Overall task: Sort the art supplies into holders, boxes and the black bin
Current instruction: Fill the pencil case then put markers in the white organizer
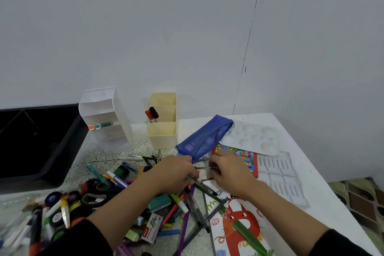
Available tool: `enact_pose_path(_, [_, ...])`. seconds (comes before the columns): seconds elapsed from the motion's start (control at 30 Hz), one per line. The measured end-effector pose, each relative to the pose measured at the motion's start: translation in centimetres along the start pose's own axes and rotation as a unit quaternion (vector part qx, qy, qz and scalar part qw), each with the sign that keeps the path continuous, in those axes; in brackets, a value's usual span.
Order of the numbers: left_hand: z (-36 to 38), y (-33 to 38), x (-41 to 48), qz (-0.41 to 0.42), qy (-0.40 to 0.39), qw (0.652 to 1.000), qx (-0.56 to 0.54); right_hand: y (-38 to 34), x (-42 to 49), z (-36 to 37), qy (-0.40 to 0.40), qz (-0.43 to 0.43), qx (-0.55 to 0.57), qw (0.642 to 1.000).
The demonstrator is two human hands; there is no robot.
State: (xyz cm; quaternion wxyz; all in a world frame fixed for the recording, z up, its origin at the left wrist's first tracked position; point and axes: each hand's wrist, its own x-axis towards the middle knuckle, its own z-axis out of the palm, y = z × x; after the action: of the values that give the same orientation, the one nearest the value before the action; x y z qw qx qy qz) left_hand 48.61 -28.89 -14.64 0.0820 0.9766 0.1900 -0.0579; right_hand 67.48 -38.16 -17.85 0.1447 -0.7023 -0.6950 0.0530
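While left hand (176, 170) grips slim dark pen (205, 187) | right hand (228, 172) grasp unclear | blue mesh pouch (204, 138) just beyond

Your heap of coloured pens and markers (187, 203) lies on the counter (301, 141). The cream three-slot plastic holder (163, 137) stands upright holding two markers (152, 113). The black plastic bin (31, 141) sits left.

Before me: speckled, matt tabletop (128, 147); translucent blue mesh pouch (202, 138); cream plastic holder (163, 129) — smooth; clear moulded plastic palette (252, 137) — glossy; black plastic bin (37, 145); printed paper booklet (239, 226).
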Motion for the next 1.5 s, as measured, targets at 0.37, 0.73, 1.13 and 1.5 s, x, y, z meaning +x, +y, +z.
enact_pose_path(0.37, [-0.5,-0.8,-1.1,0.016,0.048,0.981,-0.189,-1.0,0.7,-4.1,0.155,0.141,0.407,0.889])
enact_pose_path(0.73, [-2.8,-5.7,-5.4,-0.151,0.318,0.845,-0.402,-5.3,5.4,-5.5,0.136,0.063,0.476,0.866])
enact_pose_path(1.13, [-2.1,-10.4,-2.8,-0.251,0.314,0.861,-0.311,-8.9,13.0,-1.7,0.105,-0.032,0.3,0.948])
enact_pose_path(1.5, [0.6,-10.6,-3.4,-0.239,0.343,0.863,-0.284,-9.0,14.4,1.2,0.008,-0.068,0.254,0.965])
